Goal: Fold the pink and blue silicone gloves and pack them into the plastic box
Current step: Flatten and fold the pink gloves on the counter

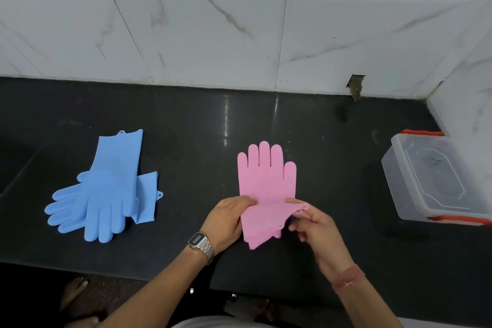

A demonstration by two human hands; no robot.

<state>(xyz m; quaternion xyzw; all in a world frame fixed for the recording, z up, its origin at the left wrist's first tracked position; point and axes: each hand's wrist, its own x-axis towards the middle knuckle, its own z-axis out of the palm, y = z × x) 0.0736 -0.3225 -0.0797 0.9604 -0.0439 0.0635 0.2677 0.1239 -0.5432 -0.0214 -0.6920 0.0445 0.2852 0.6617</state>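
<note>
The pink silicone gloves (pixel 266 181) lie stacked in the middle of the black counter, fingers pointing toward the wall, with the cuff end turned up and folded over toward me. My left hand (pixel 226 221) pinches the left edge of that pink cuff. My right hand (pixel 311 224) grips its right corner between thumb and forefinger. Two blue silicone gloves (pixel 106 189) lie crossed on the counter at the left, fingers toward me, untouched. The clear plastic box (pixel 399 184), its lid on with orange-red clips, stands at the right edge of the counter.
The black counter (pixel 213 128) ends at a marble-tiled wall behind and at the right corner. Its front edge runs just below my wrists. A watch is on my left wrist, a pink band on my right. Bare feet show on the floor below.
</note>
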